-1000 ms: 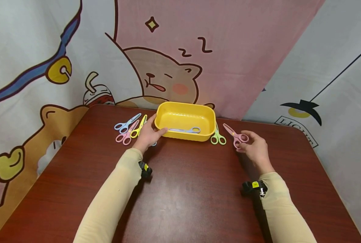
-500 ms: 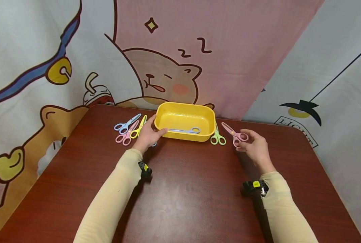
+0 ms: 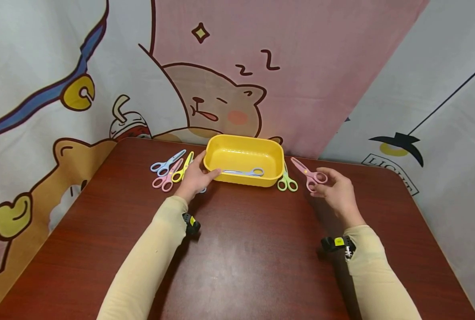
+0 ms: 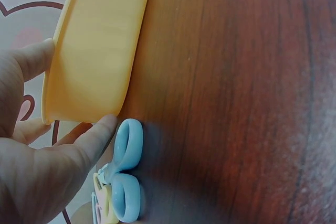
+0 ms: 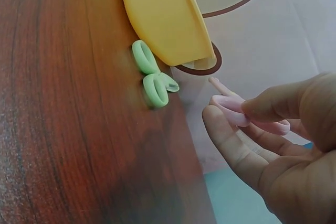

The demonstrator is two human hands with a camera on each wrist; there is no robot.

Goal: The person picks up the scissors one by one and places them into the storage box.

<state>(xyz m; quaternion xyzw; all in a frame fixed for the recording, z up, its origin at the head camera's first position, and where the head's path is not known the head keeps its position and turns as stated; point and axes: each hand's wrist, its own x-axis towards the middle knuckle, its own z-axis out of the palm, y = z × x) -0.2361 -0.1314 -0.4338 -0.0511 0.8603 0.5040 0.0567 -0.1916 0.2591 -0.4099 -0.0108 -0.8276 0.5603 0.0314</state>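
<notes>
One pair of small pink plastic scissors (image 3: 310,174) is being lifted off the dark red wooden table (image 3: 253,262) by the right hand (image 3: 338,194), thumb and fingers pinching the handle loops, blades pointing far-left toward the shallow yellow plastic tray (image 3: 277,153). From the wrist view the pinch is looking light, fingertips only, with the other fingers fanned out beneath. I'm reading this as the carrying step: pair picked up, not yet over the tray, which is already holding a pale blue pair of scissors (image 3: 245,171). The next move is likely calling for a short swing left over the right rim, clearing the green plastic scissors (image 3: 287,181) lying just beside that wall.

Meanwhile the left hand (image 3: 194,177) is bracing the tray's left end, fingers spread, thumb along the far side of the rim, index along the near wall. Beside it, blue, pink and yellow pairs (image 3: 169,170) are lying on the table, left of the tray. Both forearms are reaching forward, low.
</notes>
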